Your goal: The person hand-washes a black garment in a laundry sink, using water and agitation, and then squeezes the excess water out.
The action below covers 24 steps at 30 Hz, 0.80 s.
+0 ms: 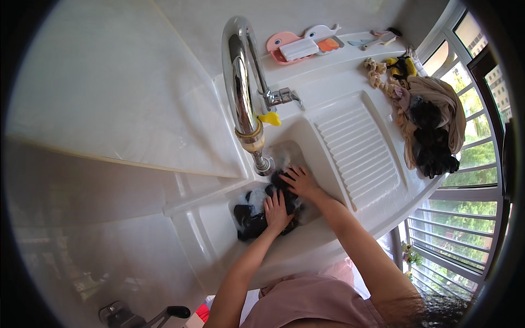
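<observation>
Dark wet cloth (249, 221) lies in soapy water in the white sink basin (324, 164). My left hand (278, 212) presses flat on the cloth near the front of the basin, its fingers apart. Farther back and to the right, my right hand (301, 182) rests on another part of the dark cloth, also with spread fingers. Neither hand visibly grips the fabric, though the undersides of both are hidden. White suds (257, 199) float left of my left hand. The chrome faucet (242, 82) arches above, its spout end (263, 164) just over the basin.
A ribbed washboard (357, 147) is moulded into the counter right of the basin. Farther right, beige and black clothes (434, 115) lie piled by the window. Whale-shaped soap dishes (283, 39) hold a white bar (298, 49) and an orange piece (328, 44). A brush (383, 40) lies on the back ledge.
</observation>
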Each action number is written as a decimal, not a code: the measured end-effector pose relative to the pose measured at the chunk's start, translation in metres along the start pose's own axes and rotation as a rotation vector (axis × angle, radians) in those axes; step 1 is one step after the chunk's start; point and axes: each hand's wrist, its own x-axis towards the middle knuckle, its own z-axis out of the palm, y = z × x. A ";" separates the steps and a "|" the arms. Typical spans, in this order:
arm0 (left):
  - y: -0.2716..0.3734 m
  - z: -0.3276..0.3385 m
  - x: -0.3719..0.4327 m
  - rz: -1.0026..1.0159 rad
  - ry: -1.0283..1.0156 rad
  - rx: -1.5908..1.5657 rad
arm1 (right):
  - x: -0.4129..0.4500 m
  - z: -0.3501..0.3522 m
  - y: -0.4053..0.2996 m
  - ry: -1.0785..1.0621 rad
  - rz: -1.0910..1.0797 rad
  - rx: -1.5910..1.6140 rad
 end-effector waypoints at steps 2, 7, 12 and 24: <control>-0.016 -0.003 -0.002 0.194 0.177 -0.030 | -0.004 0.009 -0.009 -0.012 0.244 0.030; -0.064 0.004 -0.018 0.170 0.185 -0.050 | 0.006 0.005 -0.035 -0.138 0.441 0.048; -0.078 0.017 -0.027 0.235 0.226 -0.067 | -0.005 0.037 -0.018 -0.270 0.457 0.050; -0.036 -0.008 0.022 -0.031 0.422 -0.242 | 0.007 0.007 -0.041 0.008 0.738 0.350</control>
